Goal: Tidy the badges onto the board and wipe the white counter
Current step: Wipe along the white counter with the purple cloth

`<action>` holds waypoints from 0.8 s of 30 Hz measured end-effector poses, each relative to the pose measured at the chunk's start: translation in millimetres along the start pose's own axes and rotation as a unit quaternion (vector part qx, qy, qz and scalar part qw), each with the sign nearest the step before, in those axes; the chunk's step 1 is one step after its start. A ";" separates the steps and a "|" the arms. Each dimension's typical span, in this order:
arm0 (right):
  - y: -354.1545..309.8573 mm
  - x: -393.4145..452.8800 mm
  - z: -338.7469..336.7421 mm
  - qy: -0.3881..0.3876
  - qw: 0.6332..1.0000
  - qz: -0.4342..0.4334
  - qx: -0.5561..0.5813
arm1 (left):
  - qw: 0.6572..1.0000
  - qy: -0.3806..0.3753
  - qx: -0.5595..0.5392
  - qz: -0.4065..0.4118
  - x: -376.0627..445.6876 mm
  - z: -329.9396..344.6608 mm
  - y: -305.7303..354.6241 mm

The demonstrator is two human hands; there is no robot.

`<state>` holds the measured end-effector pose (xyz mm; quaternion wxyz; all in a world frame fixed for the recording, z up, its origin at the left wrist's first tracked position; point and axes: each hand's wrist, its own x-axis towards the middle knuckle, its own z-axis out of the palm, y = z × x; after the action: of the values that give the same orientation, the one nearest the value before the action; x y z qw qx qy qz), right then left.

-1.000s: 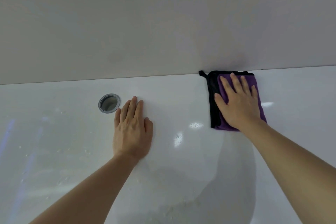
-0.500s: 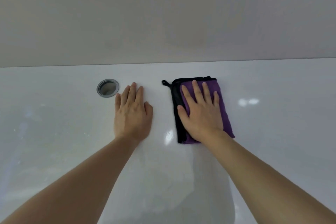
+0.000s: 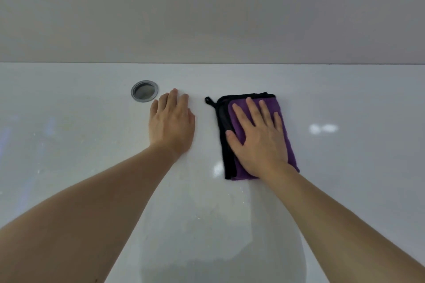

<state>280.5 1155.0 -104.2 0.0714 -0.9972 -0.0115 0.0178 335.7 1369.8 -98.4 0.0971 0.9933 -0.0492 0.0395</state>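
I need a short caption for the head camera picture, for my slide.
Right hand presses a folded purple cloth flat on the white counter; left hand rests beside a round grommet.

Both my arms are stretched out in front of me, bare forearms. My left hand [image 3: 171, 122] is flat, palm down, fingers together. My right hand [image 3: 258, 138] is flat too, fingers spread.

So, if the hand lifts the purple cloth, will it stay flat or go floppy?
Probably floppy: the purple cloth lies folded in soft layers under the right hand. It likely slides easily, since the white counter looks glossy. It seems light.
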 end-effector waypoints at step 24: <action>101.4 -71.3 -16.8 -0.012 0.996 0.090 -0.025 | 0.997 -0.071 -0.038 -0.003 -163.6 -17.4 0.6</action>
<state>212.0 1050.4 -99.7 0.0443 -0.9954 0.0774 0.0362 172.1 1387.4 -95.7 0.1308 0.9894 -0.0541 -0.0338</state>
